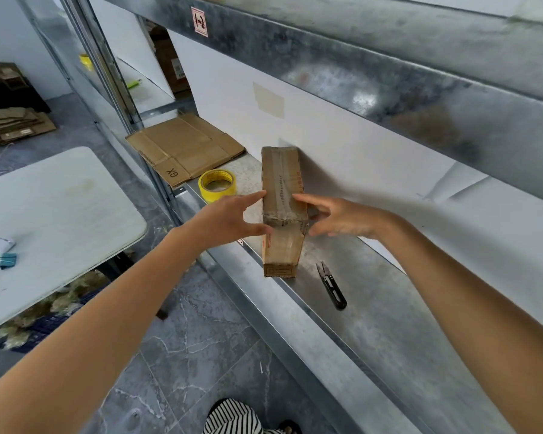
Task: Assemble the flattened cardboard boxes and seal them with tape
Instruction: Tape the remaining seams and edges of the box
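Left hand [229, 220] and right hand [342, 219], fingers spread loose, touch a narrow taped brown cardboard box [282, 183] on a grey metal shelf [373, 308].

We can read only "GX" on the flattened cardboard [185, 148]; print on the tape roll [217, 184] and box [282, 189] is too small.

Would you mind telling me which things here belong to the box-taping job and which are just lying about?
For the job: taped box between left hand and right hand; yellow tape roll; flattened cardboard; black snips; floor stack of flat boxes.
Lying about: white table; small blue item on it; green pen-like object.
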